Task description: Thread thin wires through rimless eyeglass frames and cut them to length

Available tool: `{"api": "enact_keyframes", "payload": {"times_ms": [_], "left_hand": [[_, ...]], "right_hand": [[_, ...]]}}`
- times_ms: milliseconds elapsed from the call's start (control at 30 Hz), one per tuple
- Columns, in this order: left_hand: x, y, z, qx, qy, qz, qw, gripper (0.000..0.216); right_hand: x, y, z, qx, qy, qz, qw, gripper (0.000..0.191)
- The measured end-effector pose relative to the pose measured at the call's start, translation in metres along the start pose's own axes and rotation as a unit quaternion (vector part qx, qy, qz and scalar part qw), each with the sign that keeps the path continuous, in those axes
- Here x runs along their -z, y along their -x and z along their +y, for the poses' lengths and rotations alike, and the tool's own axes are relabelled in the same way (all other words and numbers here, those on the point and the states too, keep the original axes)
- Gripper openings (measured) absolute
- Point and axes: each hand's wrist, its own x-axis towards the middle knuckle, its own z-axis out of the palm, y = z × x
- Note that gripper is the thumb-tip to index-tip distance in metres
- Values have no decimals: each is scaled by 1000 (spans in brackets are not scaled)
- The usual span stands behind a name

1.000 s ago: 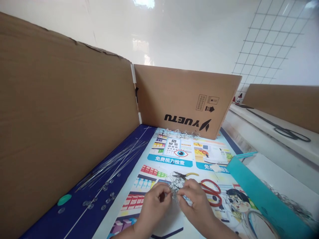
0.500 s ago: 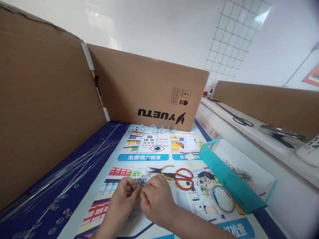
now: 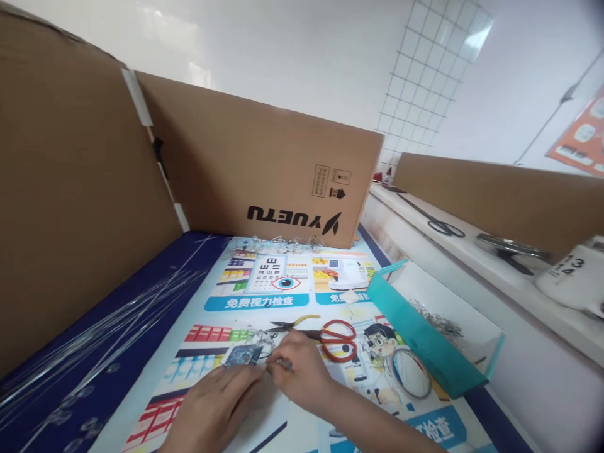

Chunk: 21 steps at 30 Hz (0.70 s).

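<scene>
Both my hands meet low in the middle of the view, over a printed poster [image 3: 264,296] on the table. My left hand [image 3: 214,406] and my right hand [image 3: 297,371] are closed in pinches on a small tangle of thin wire with clear beads [image 3: 257,353]. Just beyond my right hand lie red-handled scissors [image 3: 337,340] and yellow-handled pliers [image 3: 292,324].
Cardboard walls [image 3: 264,176] stand at the left and back. Long thin wires [image 3: 113,327] and clear beads lie on the blue mat at left. A teal tray [image 3: 425,343] holding wire pieces sits right, a wire ring [image 3: 409,372] beside it. A white ledge at right carries scissors.
The view has swung to the right and down. My hands have stayed together on the wire piece and now sit lower and further left in the view.
</scene>
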Motion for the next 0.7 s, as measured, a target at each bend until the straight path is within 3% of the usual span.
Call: {"api": "enact_keyframes", "payload": {"times_ms": [133, 233, 367, 533, 700], "left_hand": [[-7, 1, -10, -8, -85, -7, 996, 15], [-11, 3, -18, 25, -68, 9, 997, 18], [-14, 5, -25, 75, -27, 28, 996, 22], [-12, 7, -20, 137, 19, 1, 990, 23], [-12, 4, -21, 159, 68, -4, 985, 25]], "right_hand": [[1, 1, -3, 16, 31, -28, 999, 14], [9, 1, -10, 29, 52, -49, 997, 7], [36, 3, -16, 57, 109, -70, 990, 15], [115, 18, 7, 8, 179, -47, 983, 17], [203, 53, 48, -127, 264, 19, 956, 21]]}}
